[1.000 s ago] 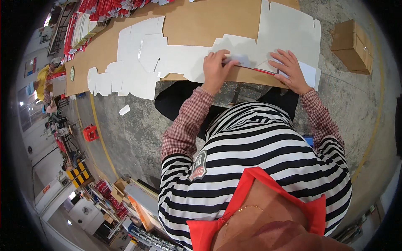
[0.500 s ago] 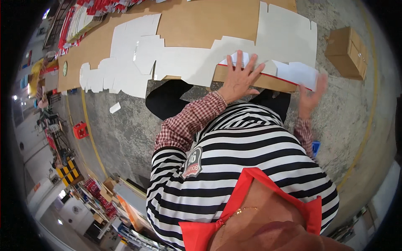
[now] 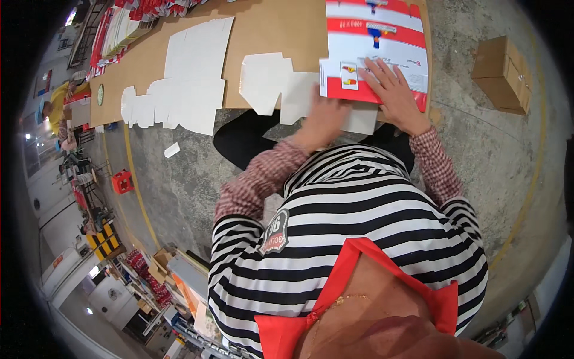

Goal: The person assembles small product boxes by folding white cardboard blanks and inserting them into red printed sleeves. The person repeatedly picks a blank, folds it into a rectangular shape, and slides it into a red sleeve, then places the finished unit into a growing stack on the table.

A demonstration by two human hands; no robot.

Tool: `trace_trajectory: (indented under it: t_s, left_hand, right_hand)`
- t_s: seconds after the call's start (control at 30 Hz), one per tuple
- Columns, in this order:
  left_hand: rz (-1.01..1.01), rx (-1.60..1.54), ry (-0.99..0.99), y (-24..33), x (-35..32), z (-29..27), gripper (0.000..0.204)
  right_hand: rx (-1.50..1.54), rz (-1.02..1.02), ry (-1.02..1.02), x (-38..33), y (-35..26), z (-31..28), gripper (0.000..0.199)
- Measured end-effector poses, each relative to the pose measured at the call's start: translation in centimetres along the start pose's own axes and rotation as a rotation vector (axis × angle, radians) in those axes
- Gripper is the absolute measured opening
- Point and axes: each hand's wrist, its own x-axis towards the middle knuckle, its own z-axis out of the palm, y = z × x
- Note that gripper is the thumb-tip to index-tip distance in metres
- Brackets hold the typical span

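A cardboard box blank lies on the brown table, partly folded over, so that its red and white printed panel (image 3: 388, 45) faces up at the right. The plain white part (image 3: 261, 81) of this blank spreads out to the left. My right hand (image 3: 397, 102) rests on the printed panel with fingers spread. My left hand (image 3: 326, 119) is smeared by motion at the panel's lower left corner, over the white flaps; its fingers cannot be made out clearly. Farther left, another white blank (image 3: 191, 78) lies flat with its notched flaps over the table's near edge.
Stacked red and white folded cartons (image 3: 122, 30) stand at the table's far left. A brown carton (image 3: 501, 75) sits on the floor to the right. A red plastic stool (image 3: 122, 182) and a white scrap (image 3: 171, 149) are on the floor at left. Another person (image 3: 57, 110) is at far left.
The right part of the blank has been folded over, bringing its printed side up. My right hand has moved from beside the edge onto the panel. My left hand has shifted lower left.
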Motion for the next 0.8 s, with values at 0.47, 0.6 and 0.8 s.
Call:
trace_trajectory:
  t_s: [0.47,0.6,0.8]
  left_hand:
    - [-0.247,-0.862,0.018,-16.1,-0.7,-2.4,0.036]
    - [-0.513,-0.706,0.218,-11.9,-4.8,-1.5,0.029]
    - [-0.136,0.007,0.433,-5.7,-7.9,1.5,0.048]
  right_hand:
    - [-0.152,0.033,0.134,-0.7,0.4,2.6,0.054]
    - [0.141,0.049,0.062,-0.4,1.5,4.0,0.044]
    - [0.389,-0.404,-0.032,7.4,-4.0,6.1,0.054]
